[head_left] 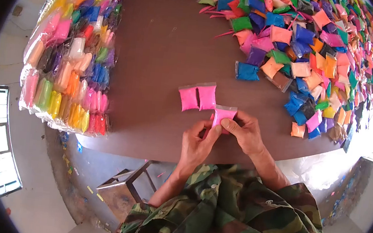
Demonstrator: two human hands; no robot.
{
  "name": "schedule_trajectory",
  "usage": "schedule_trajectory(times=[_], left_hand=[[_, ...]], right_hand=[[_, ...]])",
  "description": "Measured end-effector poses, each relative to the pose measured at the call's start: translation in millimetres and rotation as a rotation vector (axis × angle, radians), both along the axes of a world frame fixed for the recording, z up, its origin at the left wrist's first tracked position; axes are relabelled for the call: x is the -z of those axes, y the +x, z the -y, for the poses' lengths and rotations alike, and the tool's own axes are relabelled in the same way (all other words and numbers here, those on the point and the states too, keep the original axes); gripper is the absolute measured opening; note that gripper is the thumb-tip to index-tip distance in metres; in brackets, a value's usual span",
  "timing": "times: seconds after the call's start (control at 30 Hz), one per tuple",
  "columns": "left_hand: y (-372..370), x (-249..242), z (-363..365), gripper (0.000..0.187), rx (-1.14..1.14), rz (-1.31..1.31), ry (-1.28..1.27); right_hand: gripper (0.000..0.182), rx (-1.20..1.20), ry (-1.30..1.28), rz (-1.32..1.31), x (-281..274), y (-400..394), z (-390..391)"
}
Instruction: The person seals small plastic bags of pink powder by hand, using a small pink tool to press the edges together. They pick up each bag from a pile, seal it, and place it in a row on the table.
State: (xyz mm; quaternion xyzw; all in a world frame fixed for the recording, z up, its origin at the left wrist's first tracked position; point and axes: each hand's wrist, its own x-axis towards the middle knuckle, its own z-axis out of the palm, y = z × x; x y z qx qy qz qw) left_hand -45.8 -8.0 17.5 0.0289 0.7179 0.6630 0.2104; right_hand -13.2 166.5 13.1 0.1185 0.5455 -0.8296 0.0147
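Note:
Between my two hands is a small pink packet (225, 114) in clear plastic, held just above the near part of the brown table (154, 77). My left hand (198, 141) pinches its lower left corner with thumb and fingers. On the packet's right side, my right hand (247, 133) presses its thumb on the front, the fingers behind it. Just beyond my hands, two more pink packets (189, 99) lie side by side on the tabletop, partly touching. What the fingers do behind the held packet is hidden.
A large heap of small packets (301, 69) in many colours covers the table's right side. Stacked clear bags of longer coloured packs (72, 69) line the left side. A metal-framed stool (128, 183) stands on the floor below the table's front edge.

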Motion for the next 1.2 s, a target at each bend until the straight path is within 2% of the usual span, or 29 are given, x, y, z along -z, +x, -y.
schedule_trajectory(times=[0.13, 0.27, 0.37, 0.47, 0.57, 0.77, 0.97, 1.1, 1.2], left_hand=[[-4, -6, -1, 0.02, -0.003, -0.139, -0.093], [-3, 2, -5, 0.02, -0.017, -0.135, -0.087], [-1, -3, -3, 0.023, -0.028, -0.121, -0.108], [0, 3, 13, 0.024, -0.085, -0.189, -0.179], [-9, 5, 34, 0.025, -0.15, -0.388, -0.308], [-19, 17, 59, 0.022, -0.252, -0.405, -0.343], [-29, 11, 53, 0.015, -0.22, -0.6, -0.459], [-40, -4, 41, 0.015, -0.199, -0.657, -0.527], [-57, 5, 37, 0.016, -0.137, -0.989, -0.59]], right_hand=[[0.028, -0.011, 0.018, 0.021, -2, 1, 3], [0.029, 0.022, 0.117, 0.02, -3, -1, 1], [0.037, -0.003, 0.329, 0.077, 4, -2, -10], [0.045, 0.094, 0.366, 0.167, -10, -14, -14], [0.049, 0.18, 0.63, 0.107, -8, -27, -20], [0.051, 0.203, 1.0, -0.01, -1, -45, -20], [0.046, 0.306, 1.147, -0.026, 3, -42, -8], [0.045, 0.33, 1.218, -0.171, 6, -31, -11], [0.042, 0.286, 1.285, -0.295, 9, -26, -14]])
